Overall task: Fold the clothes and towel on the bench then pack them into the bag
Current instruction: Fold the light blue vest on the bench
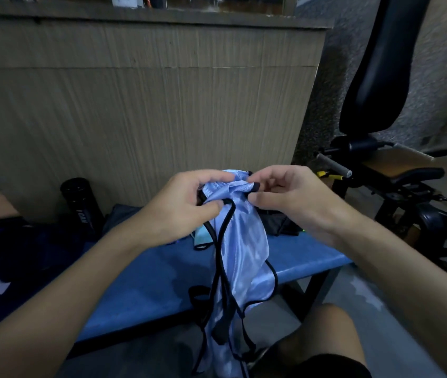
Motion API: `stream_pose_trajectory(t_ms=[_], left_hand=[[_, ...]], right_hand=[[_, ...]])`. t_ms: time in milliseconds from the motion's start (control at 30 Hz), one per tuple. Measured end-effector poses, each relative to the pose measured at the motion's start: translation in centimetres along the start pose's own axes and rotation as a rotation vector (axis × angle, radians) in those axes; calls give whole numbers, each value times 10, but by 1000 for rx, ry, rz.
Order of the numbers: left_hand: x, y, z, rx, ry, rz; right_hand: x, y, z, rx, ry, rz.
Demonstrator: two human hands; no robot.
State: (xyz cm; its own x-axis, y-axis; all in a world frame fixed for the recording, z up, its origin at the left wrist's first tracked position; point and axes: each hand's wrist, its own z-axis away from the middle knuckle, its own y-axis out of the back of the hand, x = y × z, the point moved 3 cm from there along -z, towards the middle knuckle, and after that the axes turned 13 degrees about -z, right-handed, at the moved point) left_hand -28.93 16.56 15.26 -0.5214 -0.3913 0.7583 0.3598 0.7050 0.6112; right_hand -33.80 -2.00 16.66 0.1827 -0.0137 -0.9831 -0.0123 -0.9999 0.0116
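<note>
— How bright is it?
— Dim, with a cool bluish cast. No lamp shows; the wooden wall [145, 105] is lit softly and evenly.
— Any glare?
— Only pale streaks of sheen on the blue cloth [244, 249].
— Shadows?
— Soft ones. The left edge around the black bottle [80, 203] sinks almost to black, and the floor under the bench [148, 282] is murky.
— Is it sharp?
— The left hand [186, 203] and right hand [285, 197] are fairly crisp. The wall's top and the speckled floor [435, 85] at upper right are smeared.
— Distortion?
— Wide-angle bending: the wall's top edge slants, and the forearms swell toward the lower corners.
</note>
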Motion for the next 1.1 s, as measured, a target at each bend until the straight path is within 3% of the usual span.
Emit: stream_pose_trajectory(t_ms=[67,200,433,600,767,900,1100], left_hand=[[1,4,2,-63,-8,5],[1,10,7,-114,-38,25],[0,13,3,1,9,96],[-4,14,2,21,27,77],[-2,13,0,-9,46,102],[-1,13,2,-18,49,80],[0,12,2,17,72,98]], right_hand=[[0,-1,0,40,104,105],[1,6,-2,137,187,89],[3,5,-1,94,167,121],[4,10,2,263,75,8],[4,6,3,225,-2,118],[11,8,4,197,-3,-1],[6,7,9,80,167,-40]])
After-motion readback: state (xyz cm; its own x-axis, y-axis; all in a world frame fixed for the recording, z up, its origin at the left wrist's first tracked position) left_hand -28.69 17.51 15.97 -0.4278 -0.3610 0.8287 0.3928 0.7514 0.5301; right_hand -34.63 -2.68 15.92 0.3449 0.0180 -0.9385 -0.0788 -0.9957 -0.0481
